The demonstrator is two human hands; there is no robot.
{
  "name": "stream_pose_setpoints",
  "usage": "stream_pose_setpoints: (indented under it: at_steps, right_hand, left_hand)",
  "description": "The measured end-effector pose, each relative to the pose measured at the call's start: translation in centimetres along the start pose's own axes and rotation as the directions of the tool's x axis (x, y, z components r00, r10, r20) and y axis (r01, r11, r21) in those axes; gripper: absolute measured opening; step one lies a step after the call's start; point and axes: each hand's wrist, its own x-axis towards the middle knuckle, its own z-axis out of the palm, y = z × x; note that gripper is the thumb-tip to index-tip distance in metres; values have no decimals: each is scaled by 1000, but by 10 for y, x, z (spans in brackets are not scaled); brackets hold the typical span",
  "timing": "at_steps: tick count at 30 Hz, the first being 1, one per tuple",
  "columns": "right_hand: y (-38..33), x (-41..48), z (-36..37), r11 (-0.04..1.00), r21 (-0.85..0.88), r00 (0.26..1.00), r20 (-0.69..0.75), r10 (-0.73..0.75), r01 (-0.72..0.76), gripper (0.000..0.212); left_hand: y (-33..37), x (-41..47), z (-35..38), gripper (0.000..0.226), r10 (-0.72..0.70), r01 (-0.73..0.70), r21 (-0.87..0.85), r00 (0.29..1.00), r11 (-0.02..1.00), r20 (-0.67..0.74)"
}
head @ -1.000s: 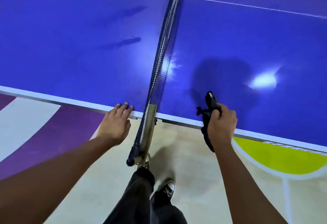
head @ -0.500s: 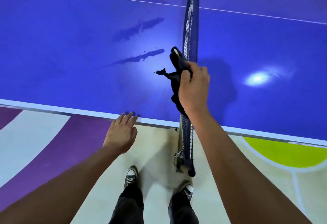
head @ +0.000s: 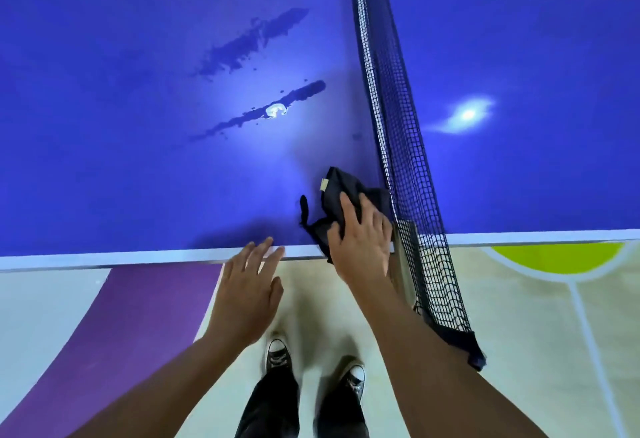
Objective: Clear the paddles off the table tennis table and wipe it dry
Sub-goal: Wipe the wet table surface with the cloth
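1. Looks like a sports hall: pale floor with a purple band sweeping off to the left of the left grip. The blue surface, with its white edge, fills the top half.
2. Left grip: fingers straight, holding nothing, tips right at the white edge. My guess is it's just bracing.
3. Ahead of both grips there are two dark wet streaks, unwiped, so I'd say drying has barely begun on this half.
4. Right grip: fingers spread flat on the dark cloth, pressing it down rather than curling round it. The cloth sits under and just ahead of that grip, its near corner reaching the white edge.
5. The net runs just right of the cloth, and its post is right beside the wrist. Probably starting in this corner to sweep toward the streaks.
6. Past the net there's lamp glare and a green floor patch. No paddles in view.
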Motion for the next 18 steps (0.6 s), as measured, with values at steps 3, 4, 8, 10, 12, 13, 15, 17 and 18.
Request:
stream_pose_setpoints:
  at_steps: [3,4,8,10,12,13,15,17,18]
  right_hand:
    - [5,10,2,997,-16,998,-6,-69,69,62]
    - [6,14,3,996,-21,996,4,-91,91,62]
    - [7,18,9,995,-26,994,-36,-101,100,59]
    - [8,22,13,994,-56,994,-35,-100,98,60]
    - [9,27,16,991,-81,993,-36,-111,108,62]
    - [9,28,17,989,-91,992,-38,-117,113,62]
    - [9,35,18,988,-104,993,-27,-118,115,64]
    - [7,46,17,987,-106,992,-13,-122,120,65]
    - [6,52,16,986,-110,992,-7,-129,128,65]
  left_hand:
    - [-5,15,-1,46,29,-32,-44,997,999,-71]
    - [-8,21,-3,44,36,-40,-55,996,998,-86]
    - [-19,45,-13,48,0,-10,-103,996,995,-93]
    - [-27,57,-16,53,-25,17,-94,997,995,-79]
    - [-36,70,-20,57,-33,28,-81,997,996,-71]
    - [-40,77,-22,58,-32,27,-75,997,997,-71]
    - [-48,94,-28,58,-27,22,-60,997,998,-72]
    - [-55,115,-34,54,-33,29,-49,995,998,-91]
    - [-58,124,-38,51,-31,27,-42,994,999,-103]
